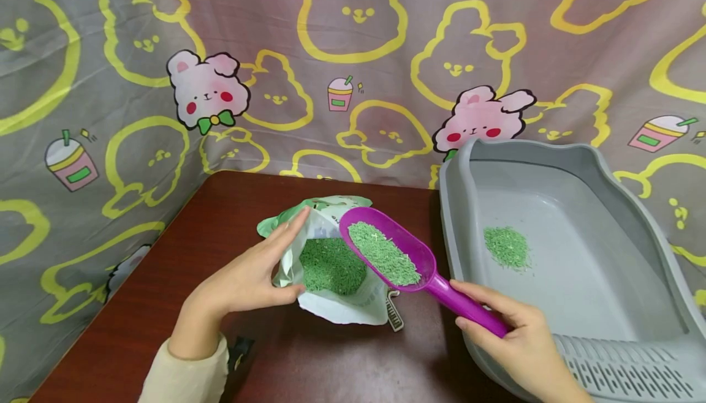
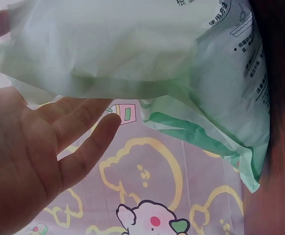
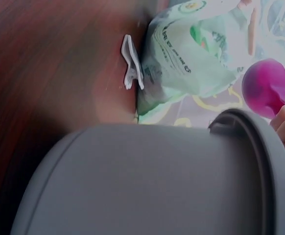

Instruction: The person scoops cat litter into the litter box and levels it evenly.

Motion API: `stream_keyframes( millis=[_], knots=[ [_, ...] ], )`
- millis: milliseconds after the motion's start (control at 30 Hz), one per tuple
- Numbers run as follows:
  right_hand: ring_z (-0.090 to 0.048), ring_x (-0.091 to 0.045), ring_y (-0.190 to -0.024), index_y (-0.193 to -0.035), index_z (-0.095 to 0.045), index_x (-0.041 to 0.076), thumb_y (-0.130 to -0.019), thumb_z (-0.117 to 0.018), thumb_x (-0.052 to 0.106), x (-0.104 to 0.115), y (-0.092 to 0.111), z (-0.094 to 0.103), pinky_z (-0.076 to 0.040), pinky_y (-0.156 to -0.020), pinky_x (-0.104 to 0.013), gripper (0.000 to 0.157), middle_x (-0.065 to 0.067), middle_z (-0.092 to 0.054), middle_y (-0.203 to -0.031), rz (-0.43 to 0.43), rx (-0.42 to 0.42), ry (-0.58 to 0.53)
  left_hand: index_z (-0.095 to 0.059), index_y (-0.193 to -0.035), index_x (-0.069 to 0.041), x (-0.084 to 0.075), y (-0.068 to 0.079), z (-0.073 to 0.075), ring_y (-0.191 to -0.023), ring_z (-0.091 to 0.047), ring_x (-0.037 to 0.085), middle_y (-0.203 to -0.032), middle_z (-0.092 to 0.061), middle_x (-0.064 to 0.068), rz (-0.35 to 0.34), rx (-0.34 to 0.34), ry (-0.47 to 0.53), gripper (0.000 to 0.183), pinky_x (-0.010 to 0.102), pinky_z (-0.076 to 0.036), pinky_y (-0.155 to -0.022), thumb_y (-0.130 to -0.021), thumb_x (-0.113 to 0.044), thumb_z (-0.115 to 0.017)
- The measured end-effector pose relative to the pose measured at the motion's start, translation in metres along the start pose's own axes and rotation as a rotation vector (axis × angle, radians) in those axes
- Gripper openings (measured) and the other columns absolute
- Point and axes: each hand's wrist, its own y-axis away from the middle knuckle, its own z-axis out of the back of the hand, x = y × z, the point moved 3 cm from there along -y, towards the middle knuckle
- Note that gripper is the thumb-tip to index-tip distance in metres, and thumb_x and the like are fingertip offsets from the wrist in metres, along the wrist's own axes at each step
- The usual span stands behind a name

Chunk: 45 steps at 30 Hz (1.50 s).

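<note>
My right hand [image 1: 515, 335] grips the handle of a purple scoop [image 1: 410, 244], filled with green cat litter pellets [image 1: 380, 253]. The scoop's head is over the right side of the mouth of a pale green and white bag [image 1: 344, 312]. Inside the bag lies more green litter [image 1: 331, 265]. My left hand [image 1: 242, 274] is at the bag's left side, thumb and straight fingers spread against its rim. In the left wrist view, extended fingers [image 2: 83, 127] lie along the bag [image 2: 113, 54]. The right wrist view shows only part of the scoop [image 3: 266, 85].
A grey litter box [image 1: 557, 293] stands on the right, with a small heap of green pellets [image 1: 506, 247] inside and a slotted front ledge. A flat pale piece [image 1: 394, 312] lies by the bag on the brown table [image 1: 215, 231]. Patterned cloth [image 1: 380, 139] hangs behind.
</note>
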Motion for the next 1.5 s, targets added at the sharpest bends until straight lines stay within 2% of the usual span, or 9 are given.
stream_keyframes(
  millis=[100,333,733,900,1033,1200,1333,1500],
  knots=[
    [-0.060,-0.002,-0.074,-0.121,-0.071,0.005,-0.073,-0.077,-0.014,-0.003,0.001,0.004,-0.047,-0.054,-0.019,0.052,0.017,-0.072,-0.110,0.001,-0.016,0.005,0.001,-0.160,-0.033,0.000,0.001,0.000,-0.153,-0.017,0.031,-0.167,-0.011,-0.007,0.003,-0.002,0.001,0.114,0.055,-0.032,-0.115,-0.077,-0.025,-0.076],
    [-0.058,-0.005,-0.075,-0.121,-0.070,0.000,-0.070,-0.075,-0.019,-0.012,0.005,0.013,-0.044,-0.053,-0.022,0.054,0.014,-0.073,-0.110,-0.008,-0.066,-0.007,0.002,-0.160,-0.034,0.000,0.002,-0.001,-0.153,-0.019,0.030,-0.168,-0.011,-0.006,-0.005,-0.010,0.002,0.114,0.055,-0.033,-0.114,-0.077,-0.024,-0.075],
    [-0.046,-0.006,-0.060,-0.121,-0.070,0.003,-0.075,-0.078,-0.010,-0.009,0.008,0.032,-0.037,-0.044,-0.026,0.049,0.022,-0.070,-0.104,-0.152,-0.112,0.116,0.002,-0.160,-0.035,0.001,0.003,-0.002,-0.153,-0.017,0.034,-0.168,-0.010,-0.007,0.010,-0.013,0.010,0.113,0.057,-0.034,-0.113,-0.077,-0.024,-0.075],
    [-0.051,-0.003,-0.069,-0.121,-0.069,-0.002,-0.073,-0.077,-0.014,-0.009,0.007,0.040,-0.042,-0.049,-0.024,0.050,0.025,-0.070,-0.108,-0.146,-0.136,0.121,0.002,-0.160,-0.035,0.000,0.003,-0.002,-0.153,-0.016,0.035,-0.168,-0.009,-0.008,0.010,-0.012,0.011,0.113,0.058,-0.032,-0.114,-0.077,-0.023,-0.074],
    [-0.049,-0.004,-0.060,-0.122,-0.067,-0.004,-0.073,-0.076,-0.016,-0.012,0.007,0.047,-0.040,-0.045,-0.024,0.052,0.023,-0.070,-0.102,-0.146,-0.145,0.109,0.002,-0.160,-0.035,0.000,0.002,-0.001,-0.153,-0.017,0.034,-0.168,-0.010,-0.008,0.003,-0.017,0.007,0.114,0.057,-0.033,-0.114,-0.077,-0.023,-0.075],
    [-0.043,-0.008,-0.046,-0.125,-0.066,-0.002,-0.075,-0.076,-0.014,-0.016,0.009,0.056,-0.034,-0.039,-0.027,0.052,0.019,-0.069,-0.089,-0.196,-0.168,0.112,0.001,-0.160,-0.035,0.000,0.002,-0.001,-0.152,-0.018,0.034,-0.168,-0.010,-0.007,0.004,-0.016,0.007,0.113,0.057,-0.034,-0.113,-0.077,-0.023,-0.075],
    [-0.044,-0.008,-0.047,-0.127,-0.065,-0.001,-0.077,-0.075,-0.013,-0.021,0.011,0.063,-0.034,-0.040,-0.028,0.052,0.019,-0.070,-0.085,-0.251,-0.205,0.120,0.002,-0.160,-0.035,0.000,0.002,-0.002,-0.152,-0.017,0.036,-0.168,-0.009,-0.008,0.007,-0.014,0.006,0.113,0.057,-0.032,-0.114,-0.077,-0.024,-0.075],
    [-0.045,-0.009,-0.046,-0.126,-0.067,0.002,-0.077,-0.078,-0.007,-0.021,0.012,0.071,-0.037,-0.041,-0.026,0.051,0.022,-0.068,-0.080,-0.346,-0.286,0.181,0.002,-0.160,-0.035,0.000,0.002,-0.002,-0.153,-0.017,0.036,-0.168,-0.009,-0.009,0.006,-0.008,0.013,0.113,0.057,-0.032,-0.114,-0.077,-0.023,-0.074]
  ],
)
